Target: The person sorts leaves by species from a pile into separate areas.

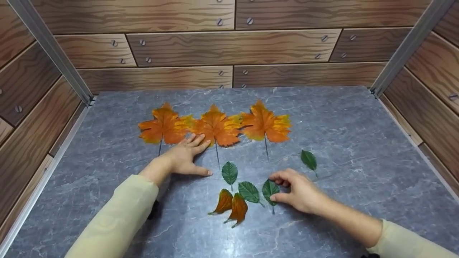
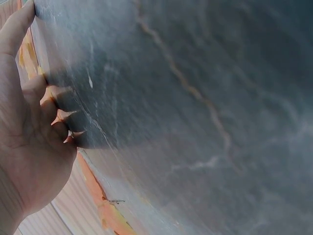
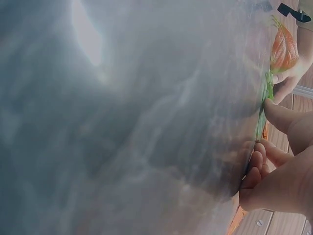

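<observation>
Three orange maple leaves lie side by side in a row, stems toward me. My left hand rests palm down with its fingers spread, fingertips at the edges of the left maple leaf and the middle one. My right hand holds a small green leaf by its edges, thumb on the lower side and forefinger at the tip. Left of it lie a second green leaf and a third green leaf. In the right wrist view, thumb and forefinger meet the green leaf low over the table.
Two curled brown-orange leaves lie nearest me, below the green ones. Another green leaf sits apart on the right. The grey marbled table is bounded by wood-patterned panels and metal posts.
</observation>
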Action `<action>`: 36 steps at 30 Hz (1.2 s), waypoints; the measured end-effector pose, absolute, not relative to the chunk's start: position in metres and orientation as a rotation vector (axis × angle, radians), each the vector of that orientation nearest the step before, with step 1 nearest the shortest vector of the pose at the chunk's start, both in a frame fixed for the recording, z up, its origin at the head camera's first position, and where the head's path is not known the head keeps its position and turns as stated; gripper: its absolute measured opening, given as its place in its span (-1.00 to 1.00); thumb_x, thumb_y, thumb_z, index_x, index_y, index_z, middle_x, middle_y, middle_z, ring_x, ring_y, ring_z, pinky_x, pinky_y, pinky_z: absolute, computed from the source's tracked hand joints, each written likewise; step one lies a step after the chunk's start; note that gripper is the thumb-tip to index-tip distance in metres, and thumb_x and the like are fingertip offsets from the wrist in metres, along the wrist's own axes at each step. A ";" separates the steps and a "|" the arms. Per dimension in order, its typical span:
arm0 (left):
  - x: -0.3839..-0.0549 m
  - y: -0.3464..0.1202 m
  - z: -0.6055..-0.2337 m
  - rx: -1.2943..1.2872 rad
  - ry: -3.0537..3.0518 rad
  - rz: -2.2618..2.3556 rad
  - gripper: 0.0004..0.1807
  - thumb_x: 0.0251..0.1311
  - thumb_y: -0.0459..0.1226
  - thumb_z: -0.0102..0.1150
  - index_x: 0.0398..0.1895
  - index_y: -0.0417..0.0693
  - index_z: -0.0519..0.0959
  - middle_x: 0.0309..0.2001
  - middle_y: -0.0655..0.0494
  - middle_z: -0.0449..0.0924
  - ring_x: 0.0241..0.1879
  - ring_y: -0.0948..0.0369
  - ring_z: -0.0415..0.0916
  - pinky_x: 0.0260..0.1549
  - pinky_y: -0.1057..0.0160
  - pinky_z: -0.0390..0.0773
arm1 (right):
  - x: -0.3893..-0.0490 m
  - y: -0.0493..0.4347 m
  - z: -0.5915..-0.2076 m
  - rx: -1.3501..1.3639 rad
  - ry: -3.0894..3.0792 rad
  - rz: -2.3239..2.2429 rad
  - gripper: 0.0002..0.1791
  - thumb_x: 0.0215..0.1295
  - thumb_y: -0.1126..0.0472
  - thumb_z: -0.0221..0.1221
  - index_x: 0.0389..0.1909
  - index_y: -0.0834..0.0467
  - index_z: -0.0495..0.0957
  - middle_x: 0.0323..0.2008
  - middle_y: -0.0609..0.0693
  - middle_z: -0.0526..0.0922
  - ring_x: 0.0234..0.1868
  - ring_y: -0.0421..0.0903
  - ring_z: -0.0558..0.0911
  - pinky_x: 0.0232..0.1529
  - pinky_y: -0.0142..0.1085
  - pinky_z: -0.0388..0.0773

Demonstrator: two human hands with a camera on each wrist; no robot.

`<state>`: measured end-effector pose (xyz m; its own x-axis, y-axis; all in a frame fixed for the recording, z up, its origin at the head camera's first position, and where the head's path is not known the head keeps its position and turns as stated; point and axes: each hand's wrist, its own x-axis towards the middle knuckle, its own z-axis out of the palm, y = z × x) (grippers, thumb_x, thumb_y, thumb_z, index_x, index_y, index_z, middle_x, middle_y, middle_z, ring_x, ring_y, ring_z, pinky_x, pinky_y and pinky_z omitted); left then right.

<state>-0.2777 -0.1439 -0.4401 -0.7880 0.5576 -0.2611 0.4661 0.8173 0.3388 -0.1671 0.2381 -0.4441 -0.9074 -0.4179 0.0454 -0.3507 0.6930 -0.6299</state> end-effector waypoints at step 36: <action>-0.277 -0.144 -0.441 0.765 2.654 0.408 0.23 0.18 0.46 0.25 0.76 0.17 -0.04 0.74 0.03 -0.29 0.69 -0.14 -0.45 0.57 -0.30 -0.21 | -0.170 0.241 -0.443 -0.685 2.737 -1.040 -0.56 0.21 0.10 0.54 0.11 0.05 0.74 -0.09 -0.12 0.61 -0.12 -0.15 0.57 -0.05 -0.25 0.57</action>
<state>-0.2769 -0.1440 -0.4410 -0.7940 0.5551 -0.2481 0.4549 0.8131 0.3633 -0.1705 0.2411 -0.4427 -0.8878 -0.4588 0.0348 -0.3662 0.6587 -0.6573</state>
